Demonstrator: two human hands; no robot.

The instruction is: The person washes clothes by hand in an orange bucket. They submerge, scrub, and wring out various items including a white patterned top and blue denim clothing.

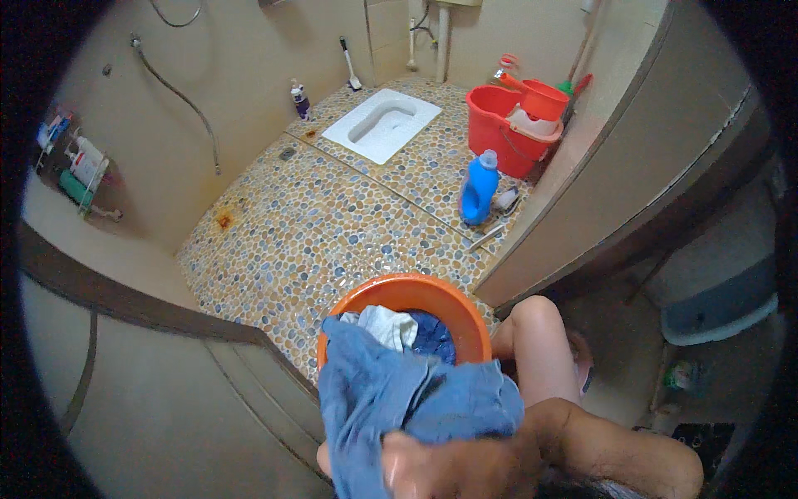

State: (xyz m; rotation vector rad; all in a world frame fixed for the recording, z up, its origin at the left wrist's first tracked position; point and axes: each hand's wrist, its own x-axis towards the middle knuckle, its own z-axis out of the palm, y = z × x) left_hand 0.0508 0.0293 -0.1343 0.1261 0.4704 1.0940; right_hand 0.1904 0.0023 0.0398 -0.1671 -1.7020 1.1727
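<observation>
A wet-looking blue garment (380, 387), denim-like in colour, hangs over the near side of an orange plastic basin (471, 312). My right hand (430, 465), blurred, is closed on the garment's near part, low in the picture. Just left of the cloth shows a patch of skin (323, 460); whether it belongs to my left hand or a leg is unclear. Inside the basin lie a white cloth (388, 325) and dark blue fabric (433, 337). The garment hides the basin's near rim.
Beyond the basin, the pebble-patterned floor (299, 218) holds a white squat toilet (349, 128). A blue detergent bottle (479, 193), a brush (508, 198) and a red bucket (492, 118) with a red dipper (543, 100) stand right. A partition wall (580, 206) rises beside them.
</observation>
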